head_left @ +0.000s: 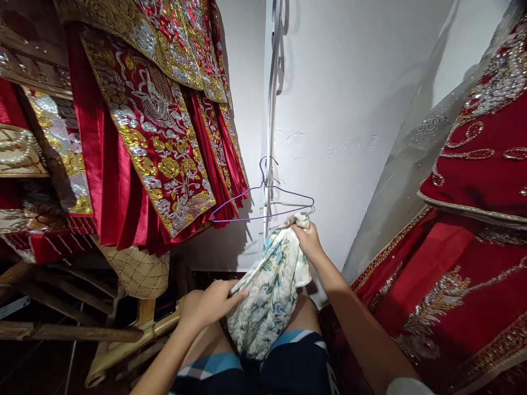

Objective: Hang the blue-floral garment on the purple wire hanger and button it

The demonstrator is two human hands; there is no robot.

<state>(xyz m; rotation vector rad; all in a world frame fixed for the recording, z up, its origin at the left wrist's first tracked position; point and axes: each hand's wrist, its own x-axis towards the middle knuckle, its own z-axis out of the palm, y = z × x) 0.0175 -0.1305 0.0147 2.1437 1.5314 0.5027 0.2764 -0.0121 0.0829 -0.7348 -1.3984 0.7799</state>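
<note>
My right hand (307, 238) grips the top of a white cloth with a blue and green floral print (267, 296), raised close under the right end of a blue wire hanger (263, 204). My left hand (209, 302) pinches the cloth's lower left edge. The cloth hangs between both hands over my knees. The hanger is hooked on a metal strip on the white wall and carries nothing.
Red garments with gold and silver embroidery (156, 120) hang at the upper left. More red embroidered fabric (473, 219) fills the right side. Wooden furniture pieces (82, 332) and a quilted cream cushion (138, 271) stand at the lower left. The white wall (337, 99) is straight ahead.
</note>
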